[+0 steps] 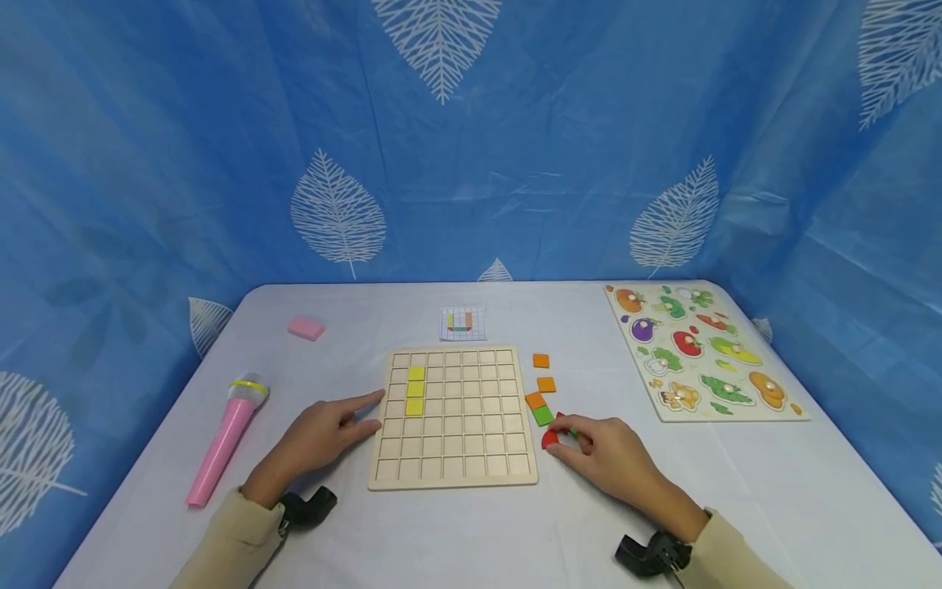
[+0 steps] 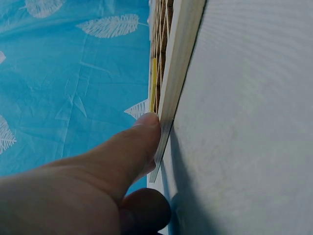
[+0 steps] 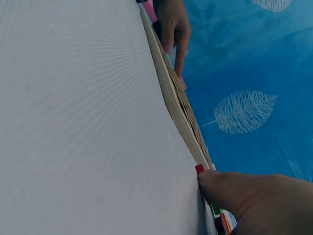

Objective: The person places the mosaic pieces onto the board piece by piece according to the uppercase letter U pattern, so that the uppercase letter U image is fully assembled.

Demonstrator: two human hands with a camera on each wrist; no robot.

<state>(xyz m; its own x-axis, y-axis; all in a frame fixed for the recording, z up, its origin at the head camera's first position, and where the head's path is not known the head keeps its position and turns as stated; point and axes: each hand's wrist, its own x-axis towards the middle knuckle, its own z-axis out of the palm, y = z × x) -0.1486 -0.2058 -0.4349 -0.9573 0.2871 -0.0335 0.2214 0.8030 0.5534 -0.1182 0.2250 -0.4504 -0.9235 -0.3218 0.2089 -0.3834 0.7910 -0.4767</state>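
Note:
A wooden grid board (image 1: 454, 469) lies in the middle, with yellow square tiles (image 1: 415, 389) stacked in one column of its cells. My left hand (image 1: 324, 433) rests at the board's left edge, index finger extended and thumb tip against the side. At the right of the board, my right hand (image 1: 614, 458) pinches a red curved tile (image 1: 549, 438) between thumb and index finger; in the right wrist view the red tile (image 3: 199, 169) shows at the thumb tip. Green tile (image 1: 543, 415) and orange tile (image 1: 535, 400) lie just beyond those fingers. Other tiles are partly hidden under the right hand.
Behind the board lies a pattern card (image 1: 463, 324). Two more orange tiles (image 1: 545, 384) lie right of the board. A vegetable puzzle board (image 1: 706, 352) is at the back right, a pink toy microphone (image 1: 224, 446) at left, and a pink block (image 1: 305, 329) at back left.

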